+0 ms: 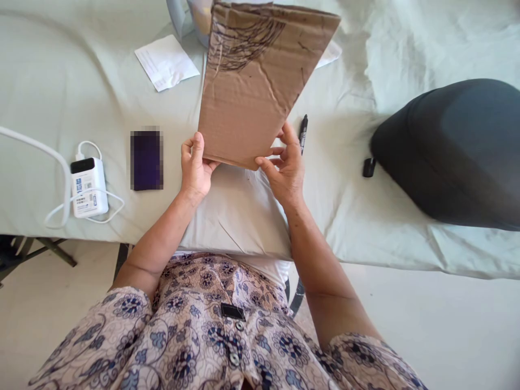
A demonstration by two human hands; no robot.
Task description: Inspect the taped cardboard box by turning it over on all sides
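Both hands, your left hand (pixel 196 169) and right hand (pixel 286 167), clamp the creased, corrugated cardboard sheet (pixel 255 81). Its scribbled top hides things on the cloth-covered surface (pixel 60 81) behind.

The cardboard sheet (pixel 260 81) hides most of a pale object (pixel 190 19) cut off by the top edge; a dark rectangle (pixel 147 160) is pixelated.

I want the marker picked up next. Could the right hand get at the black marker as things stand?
Probably yes, once it lets go: the right hand holds the cardboard sheet, and the black marker lies uncovered on the cloth just beyond its fingers.
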